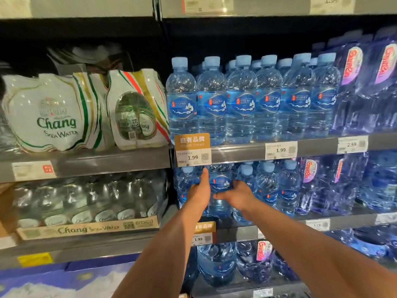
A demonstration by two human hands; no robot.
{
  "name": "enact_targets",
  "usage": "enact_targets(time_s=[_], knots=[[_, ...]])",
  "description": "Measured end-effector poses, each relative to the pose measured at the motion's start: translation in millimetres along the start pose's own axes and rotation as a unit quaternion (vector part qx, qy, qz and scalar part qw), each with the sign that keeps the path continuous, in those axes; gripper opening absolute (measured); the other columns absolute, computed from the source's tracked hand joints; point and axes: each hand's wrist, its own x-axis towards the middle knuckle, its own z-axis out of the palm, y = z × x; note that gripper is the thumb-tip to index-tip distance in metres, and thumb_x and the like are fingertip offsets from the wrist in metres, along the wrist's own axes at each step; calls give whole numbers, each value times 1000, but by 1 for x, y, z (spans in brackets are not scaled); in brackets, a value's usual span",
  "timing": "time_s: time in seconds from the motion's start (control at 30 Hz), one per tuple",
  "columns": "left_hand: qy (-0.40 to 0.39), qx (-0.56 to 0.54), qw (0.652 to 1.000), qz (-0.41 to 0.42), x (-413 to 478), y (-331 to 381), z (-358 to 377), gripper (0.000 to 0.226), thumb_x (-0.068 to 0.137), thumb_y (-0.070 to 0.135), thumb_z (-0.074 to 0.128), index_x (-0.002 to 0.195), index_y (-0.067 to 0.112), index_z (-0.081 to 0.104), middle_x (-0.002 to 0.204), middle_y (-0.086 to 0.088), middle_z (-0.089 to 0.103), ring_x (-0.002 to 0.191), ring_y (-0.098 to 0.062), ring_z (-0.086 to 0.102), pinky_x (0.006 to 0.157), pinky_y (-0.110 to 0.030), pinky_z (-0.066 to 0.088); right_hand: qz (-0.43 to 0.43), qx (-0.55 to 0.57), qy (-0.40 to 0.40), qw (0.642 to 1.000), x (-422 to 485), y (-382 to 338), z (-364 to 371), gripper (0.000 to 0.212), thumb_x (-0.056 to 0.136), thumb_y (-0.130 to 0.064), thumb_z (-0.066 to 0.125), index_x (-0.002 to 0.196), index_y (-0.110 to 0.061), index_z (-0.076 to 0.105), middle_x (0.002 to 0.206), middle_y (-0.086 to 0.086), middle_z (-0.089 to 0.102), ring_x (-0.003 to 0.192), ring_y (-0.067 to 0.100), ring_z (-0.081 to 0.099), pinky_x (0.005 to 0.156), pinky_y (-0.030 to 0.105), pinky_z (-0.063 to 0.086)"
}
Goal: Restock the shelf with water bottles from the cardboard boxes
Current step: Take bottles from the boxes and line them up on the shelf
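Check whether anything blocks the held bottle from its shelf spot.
Nothing visible blocks it. The left hand and right hand hold the bottle in a gap between neighbouring bottles; the space behind it is hidden.

One head-worn wide-angle view, facing the shelf (318,145) head-on, close, tilted slightly down.

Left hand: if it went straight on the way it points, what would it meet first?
Most likely the neighbouring bottle, which stands just left of the water bottle that the left hand and right hand grip. The left hand points into the narrow gap between the two, but depth is unclear.
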Motion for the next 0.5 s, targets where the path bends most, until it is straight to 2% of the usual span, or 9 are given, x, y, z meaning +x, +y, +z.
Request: enact_targets(time_s=[0.07, 0.13, 0.2, 0.27, 0.37, 0.43, 0.5], knots=[[8, -14, 1000, 0, 3, 1, 1, 79, 85, 75, 29, 126, 14, 57, 120, -9, 62, 103, -24, 61, 97, -41, 48, -1, -1, 12, 1000, 3, 0, 1, 79, 67, -15, 84, 133, 3, 44, 133, 13, 53, 113, 25, 54, 93, 33, 46], [4, -22, 1000, 2, 6, 1, 1, 78, 86, 74, 31, 127, 13, 57, 124, -11, 61, 108, -27, 60, 99, -42, 47, 0, -8, 22, 1000, 7, 0, 3, 77, 63, -14, 86, 129, 3, 51, 127, 14, 59, 112, 28, 57, 95, 38, 48], [-2, -38, 999, 6, 8, 0, 1, 76, 86, 73, 33, 127, 13, 57, 125, -11, 61, 110, -28, 60, 99, -43, 46, 0, -23, 36, 999, 9, 0, 5, 63, 61, -13, 86, 116, 2, 59, 111, 10, 65, 98, 26, 62, 84, 35, 51], [-9, -44, 999, 12, 10, 1, 1, 76, 86, 72, 33, 126, 13, 57, 122, -12, 62, 107, -28, 61, 98, -43, 47, -3, -43, 48, 998, 10, -1, 7, 52, 62, -15, 86, 105, -4, 60, 97, 6, 62, 85, 22, 58, 70, 29, 47], [-5, -26, 999, 18, 12, 2, 2, 75, 86, 73, 30, 120, 13, 59, 115, -10, 64, 99, -25, 64, 94, -42, 50, -1, -73, 68, 995, 10, -3, 10, 47, 63, -19, 86, 101, -7, 59, 84, 2, 58, 81, 21, 55, 54, 23, 38], [0, 3, 1000, 12, 13, 3, 4, 77, 86, 75, 25, 119, 14, 58, 114, -10, 63, 91, -21, 62, 82, -35, 51, 4, -78, 81, 994, 12, -3, 12, 45, 62, -18, 86, 98, -7, 61, 83, 1, 62, 79, 20, 57, 56, 23, 41], [2, 42, 999, 1, 14, 2, 6, 80, 86, 75, 21, 120, 11, 57, 115, -13, 62, 81, -18, 57, 65, -29, 40, 5, -85, 86, 993, 13, -2, 15, 52, 63, -17, 86, 106, -6, 60, 95, 5, 65, 84, 22, 60, 66, 27, 46]])
